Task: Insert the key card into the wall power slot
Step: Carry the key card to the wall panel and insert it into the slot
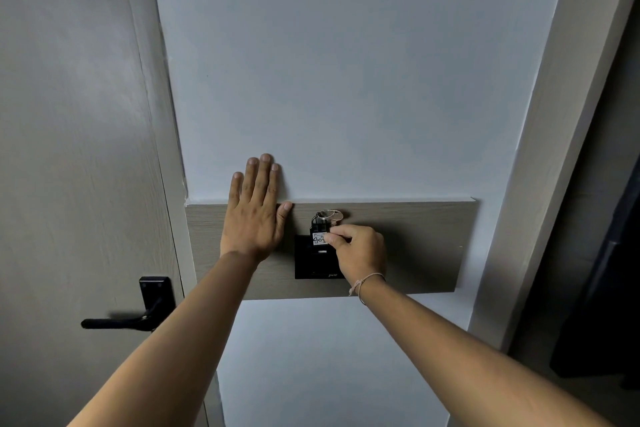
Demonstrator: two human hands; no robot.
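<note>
Right hand (360,250) pinches small black key card with white handwritten label (320,236) at fingertips, card just left of knuckles, lower end at top of square black wall power slot (311,263); metal key ring (329,215) above fingers. Left hand (254,215) flat, fingers spread, on grey wood-grain panel (415,246), left of card

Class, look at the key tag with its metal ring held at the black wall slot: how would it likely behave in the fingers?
The key tag looks flat and rigid, so it probably slides in without bending. The metal ring hangs loosely attached, so it will likely swing and tug. The right hand pinches it by the edge, suggesting it is light.
</note>
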